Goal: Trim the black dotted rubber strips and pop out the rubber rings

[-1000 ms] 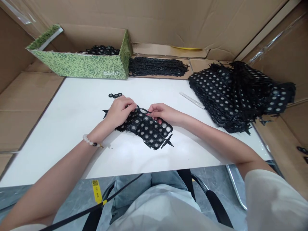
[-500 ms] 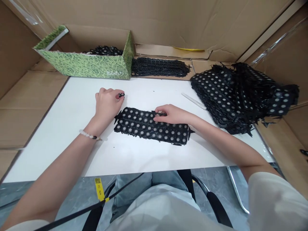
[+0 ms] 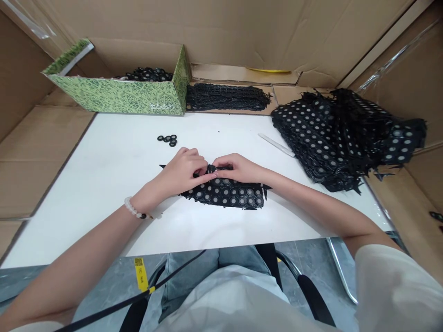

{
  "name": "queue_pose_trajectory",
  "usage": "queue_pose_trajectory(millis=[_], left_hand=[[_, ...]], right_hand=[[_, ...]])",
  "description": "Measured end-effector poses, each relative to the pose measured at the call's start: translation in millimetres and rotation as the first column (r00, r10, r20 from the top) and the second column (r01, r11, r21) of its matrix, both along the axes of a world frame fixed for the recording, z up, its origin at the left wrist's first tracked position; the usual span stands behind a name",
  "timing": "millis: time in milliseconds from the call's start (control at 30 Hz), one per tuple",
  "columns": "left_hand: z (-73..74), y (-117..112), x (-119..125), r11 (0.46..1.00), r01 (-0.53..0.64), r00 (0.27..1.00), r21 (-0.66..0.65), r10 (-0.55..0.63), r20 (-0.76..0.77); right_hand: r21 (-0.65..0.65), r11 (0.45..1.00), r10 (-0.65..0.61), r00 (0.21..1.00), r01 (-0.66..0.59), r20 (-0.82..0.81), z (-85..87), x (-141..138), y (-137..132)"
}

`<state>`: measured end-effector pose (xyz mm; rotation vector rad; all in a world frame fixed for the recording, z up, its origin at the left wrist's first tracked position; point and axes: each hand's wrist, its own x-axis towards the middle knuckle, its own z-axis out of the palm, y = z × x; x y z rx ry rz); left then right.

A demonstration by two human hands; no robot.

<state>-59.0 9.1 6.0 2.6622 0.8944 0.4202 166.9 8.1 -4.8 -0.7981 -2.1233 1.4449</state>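
Note:
A black rubber sheet (image 3: 231, 194) studded with round rings lies on the white table (image 3: 104, 184) in front of me. My left hand (image 3: 183, 173) and my right hand (image 3: 235, 168) meet at the sheet's far edge, fingers pinched on it. A few loose black rings (image 3: 168, 139) sit in a small cluster farther back on the left.
A green patterned box (image 3: 121, 94) with black rings inside stands at the back left. A flat stack of black sheets (image 3: 226, 97) lies behind, and a big heap of sheets (image 3: 339, 133) fills the right. A white strip (image 3: 275, 144) lies near the heap. Cardboard walls surround the table.
My left hand came back from the loose rings to the sheet, leaving one more ring in the cluster. Both hands now pinch the sheet's far edge together.

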Motion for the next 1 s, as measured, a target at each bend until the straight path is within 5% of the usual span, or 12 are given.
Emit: queue_pose_trajectory(millis=[233,500,600,667,767,867,1000], left_hand=[[-0.5,2.7,-1.1,0.998,0.036,0.999,-0.045,-0.035,0.006],[-0.8,19.2,-6.3,0.956,-0.231,0.942,-0.181,0.266,0.206],[-1.6,26.4,-11.5,0.877,-0.375,0.853,-0.3,0.453,0.259],[0.2,33.8,-21.7,0.773,-0.537,0.707,-0.337,0.631,0.32],[3.7,45.2,-42.1,0.648,-0.717,0.55,-0.258,0.753,0.361],[1.5,51.0,-55.8,0.599,-0.79,0.545,-0.131,0.784,0.295],[-4.7,50.1,-57.0,0.605,-0.796,0.601,-0.027,0.794,0.088]], right_hand=[[0.022,0.999,-0.045,0.995,0.043,0.09,-1.2,1.3,3.5],[-0.041,0.993,-0.108,0.991,0.112,0.083,-2.7,4.8,16.8],[-0.042,0.99,-0.125,0.979,0.133,0.162,-1.4,7.8,17.0],[-0.072,0.99,-0.101,0.962,0.123,0.253,1.3,11.6,15.6],[-0.081,0.988,-0.099,0.941,0.132,0.324,5.6,16.4,13.5],[-0.074,0.986,-0.123,0.948,0.15,0.292,7.0,17.2,12.8],[-0.174,0.97,-0.129,0.966,0.169,0.222,5.8,16.1,11.9]])
